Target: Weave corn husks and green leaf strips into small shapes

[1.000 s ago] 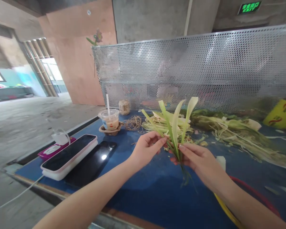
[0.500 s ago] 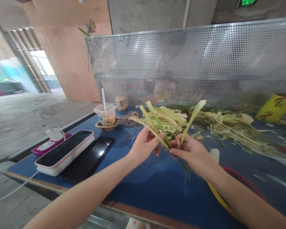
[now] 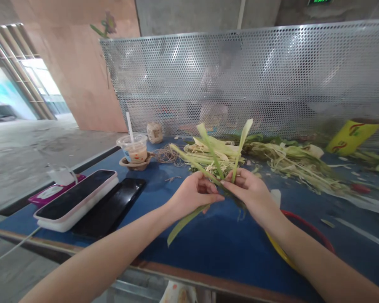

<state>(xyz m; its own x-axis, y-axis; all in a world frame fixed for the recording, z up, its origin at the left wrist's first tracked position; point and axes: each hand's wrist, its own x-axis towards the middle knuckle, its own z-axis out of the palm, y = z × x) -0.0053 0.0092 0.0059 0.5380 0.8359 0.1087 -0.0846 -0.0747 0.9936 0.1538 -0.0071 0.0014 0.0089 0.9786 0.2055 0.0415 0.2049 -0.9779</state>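
Observation:
Over the blue table, my right hand [image 3: 249,186] is closed around the lower ends of several pale green leaf strips [image 3: 211,145] that fan upward and to the left. My left hand [image 3: 192,191] is just beside it, thumb and fingers pinched on one leaf strip [image 3: 185,224], whose free end hangs down toward the front left. The crossing point of the strips is partly hidden by my fingers. Behind my hands lies a heap of cut pale green leaves [image 3: 222,149].
Left stand an iced drink cup [image 3: 135,152] in a cardboard holder, a phone [image 3: 78,195] on a white box, and a black tablet-like slab [image 3: 110,206]. Tangled twine [image 3: 169,155] lies behind. Leaf scraps [image 3: 281,158] and a yellow roll [image 3: 350,136] are right. A perforated metal screen [image 3: 183,80] borders the back.
One strip that stood up on the left now hangs below my left hand, toward the front. My right hand keeps its hold on the others. The view has shifted slightly right.

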